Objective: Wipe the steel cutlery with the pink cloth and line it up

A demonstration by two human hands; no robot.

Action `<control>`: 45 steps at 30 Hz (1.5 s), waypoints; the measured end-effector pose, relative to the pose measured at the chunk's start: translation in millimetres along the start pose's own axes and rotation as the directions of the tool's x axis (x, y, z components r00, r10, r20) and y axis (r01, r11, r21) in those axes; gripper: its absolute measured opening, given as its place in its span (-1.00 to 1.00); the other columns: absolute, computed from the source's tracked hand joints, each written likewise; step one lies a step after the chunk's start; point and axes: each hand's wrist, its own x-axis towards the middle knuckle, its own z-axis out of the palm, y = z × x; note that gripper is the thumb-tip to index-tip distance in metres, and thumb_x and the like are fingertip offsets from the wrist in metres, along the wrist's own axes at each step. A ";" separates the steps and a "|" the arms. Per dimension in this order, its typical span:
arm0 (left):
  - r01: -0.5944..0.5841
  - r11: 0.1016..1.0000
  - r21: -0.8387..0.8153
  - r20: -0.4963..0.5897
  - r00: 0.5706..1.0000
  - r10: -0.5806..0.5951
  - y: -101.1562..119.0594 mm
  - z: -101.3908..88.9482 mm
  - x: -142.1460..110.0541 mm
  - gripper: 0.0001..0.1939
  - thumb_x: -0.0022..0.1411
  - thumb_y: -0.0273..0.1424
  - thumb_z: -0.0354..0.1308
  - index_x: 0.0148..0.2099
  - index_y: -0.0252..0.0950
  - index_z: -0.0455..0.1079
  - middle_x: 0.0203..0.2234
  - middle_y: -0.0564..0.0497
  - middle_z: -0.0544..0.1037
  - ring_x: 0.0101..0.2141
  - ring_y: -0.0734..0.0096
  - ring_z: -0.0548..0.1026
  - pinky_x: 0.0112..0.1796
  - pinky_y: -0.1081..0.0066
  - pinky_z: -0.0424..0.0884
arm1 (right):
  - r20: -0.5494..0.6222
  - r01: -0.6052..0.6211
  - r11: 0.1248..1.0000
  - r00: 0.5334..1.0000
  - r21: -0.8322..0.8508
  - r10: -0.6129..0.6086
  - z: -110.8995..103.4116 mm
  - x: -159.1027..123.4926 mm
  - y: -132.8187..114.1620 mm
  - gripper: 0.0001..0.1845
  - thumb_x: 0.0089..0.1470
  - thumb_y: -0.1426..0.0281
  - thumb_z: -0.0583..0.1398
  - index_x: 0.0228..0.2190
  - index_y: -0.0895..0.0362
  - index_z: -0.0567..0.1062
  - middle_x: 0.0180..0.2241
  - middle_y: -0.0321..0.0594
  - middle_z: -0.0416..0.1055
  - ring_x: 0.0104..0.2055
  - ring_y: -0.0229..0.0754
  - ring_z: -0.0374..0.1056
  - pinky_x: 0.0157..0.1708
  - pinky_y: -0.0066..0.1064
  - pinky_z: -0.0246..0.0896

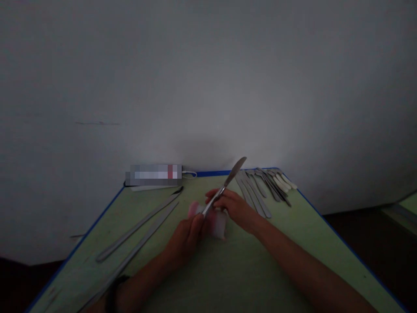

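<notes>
A silver table knife [235, 170] slants upward over the table, its blade pointing away to the upper right. My left hand [187, 234] is closed around the lower end of its handle. Higher up, my right hand [233, 208] has its thumb and fingers around the knife near where handle meets blade. Beneath both hands is a pink and white cloth [219, 225], partly covered by my fingers. Whether either hand also grips the cloth, I cannot tell.
Several pieces of cutlery [260, 184] lie in a group at the back right, some with pale handles. Two long metal utensils [140, 226] lie on the left. A blurred box [154, 174] with a white cord stands at the back left, by the wall [208, 87]. Blue edging borders the green table [293, 234].
</notes>
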 end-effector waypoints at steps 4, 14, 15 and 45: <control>-0.050 0.999 0.014 0.140 0.989 0.047 2.6 -5.3 -1.4 -0.50 0.37 -0.22 -0.35 -0.48 -0.27 0.25 -0.64 0.10 0.35 -0.60 0.48 0.30 -0.53 0.48 0.20 | -0.060 -0.008 0.999 0.998 -0.040 0.006 -13.1 5.0 6.5 -0.73 0.08 0.21 0.09 -0.46 0.17 0.37 -0.56 -0.34 0.29 -0.55 -0.36 0.20 -0.53 -0.50 0.09; -0.421 0.753 0.506 0.068 0.890 0.452 11.6 -1.3 -0.3 -0.75 0.25 -0.43 -0.02 -0.02 -0.26 0.29 -0.10 -0.12 0.41 -0.02 0.14 0.27 -0.03 0.12 0.18 | -0.126 -0.146 0.589 0.989 -0.795 0.076 -54.9 10.7 20.3 -0.80 0.05 0.29 0.16 -0.46 0.19 0.38 -0.61 -0.30 0.35 -0.63 -0.36 0.19 -0.57 -0.50 -0.01; -0.411 0.737 0.537 0.094 0.897 0.431 11.5 -0.9 0.9 -0.74 0.25 -0.42 -0.01 0.00 -0.24 0.29 -0.08 -0.11 0.40 0.02 0.11 0.24 0.00 0.08 0.14 | -0.133 -0.148 0.582 0.989 -0.800 0.069 -55.0 9.7 19.9 -0.80 0.05 0.29 0.17 -0.44 0.20 0.39 -0.58 -0.27 0.37 -0.63 -0.36 0.20 -0.57 -0.49 0.01; -0.333 0.688 0.645 0.284 0.940 0.189 -7.8 45.2 114.3 -0.37 0.28 -0.01 -0.19 0.26 -0.26 0.08 0.23 -0.10 0.16 0.22 0.20 0.07 0.15 0.19 -0.01 | 0.045 0.100 0.166 0.951 -0.981 -0.305 -103.5 -55.6 50.6 -0.44 0.23 0.21 -0.13 0.10 0.30 0.27 0.14 0.04 0.21 0.20 -0.05 0.10 0.22 -0.11 -0.10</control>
